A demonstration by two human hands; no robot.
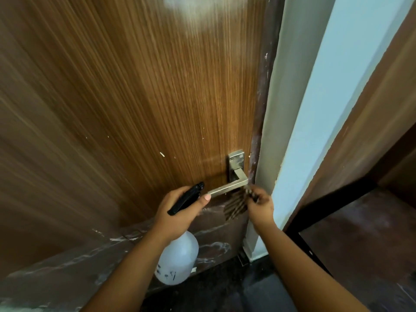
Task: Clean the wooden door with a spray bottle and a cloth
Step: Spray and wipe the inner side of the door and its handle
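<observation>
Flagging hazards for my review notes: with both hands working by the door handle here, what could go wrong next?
1. The left hand holds the white plastic spray bottle with black trigger head close to the square silver metal lever handle; the nozzle could knock it.
2. The right hand bunches the dark striped cloth under the lever, where it might snag.
3. White specks on the brown wood-grain door may get missed.

A pale wall (299,91) stands right of a dark floor (225,289).

A dark floor (258,287) runs along the foot of the wooden door (135,97); nothing visibly lies on it.
</observation>
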